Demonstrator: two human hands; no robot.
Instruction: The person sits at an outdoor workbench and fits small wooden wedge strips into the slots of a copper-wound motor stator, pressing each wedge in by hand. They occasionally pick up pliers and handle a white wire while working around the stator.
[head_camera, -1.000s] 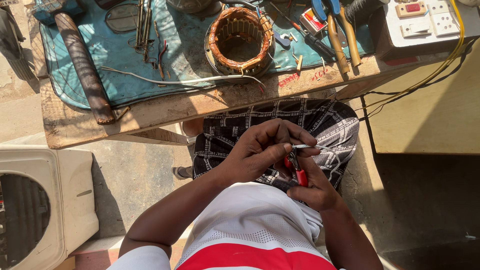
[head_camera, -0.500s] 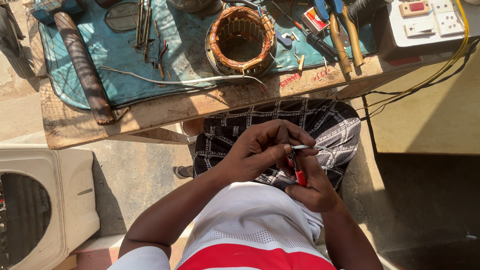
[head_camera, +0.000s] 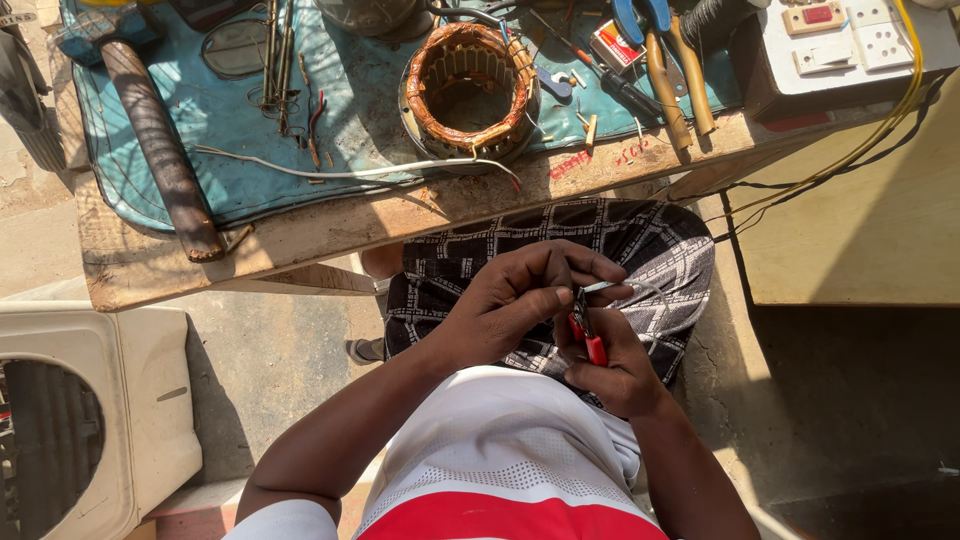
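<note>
Person is sitting at a wooden table, working over the lap. Right hand is gripping small red-handled pliers, fingers wrapped round the handles, grip pressed together on them; the tool's tip is pointing up toward a thin pale wire. Left hand is curling over from the other side, grip pinching that wire just beside the plier tip, fingertips close together. Whether the plier tip is actually biting the wire is too small to tell. The wire is sitting between both hands, above the patterned shorts, well off the table. On the table a motor stator with copper windings is lying on a blue mat, two pale leads running from it across the mat. A hammer is lying at the mat's left; screwdrivers and bigger pliers are lying to the right, near a white socket board. As a judgement: the wire prep is looking mid-way, the wire end being worked in hand, the windings looking already in place, the stator's leads lying loose and joined to nothing.
</note>
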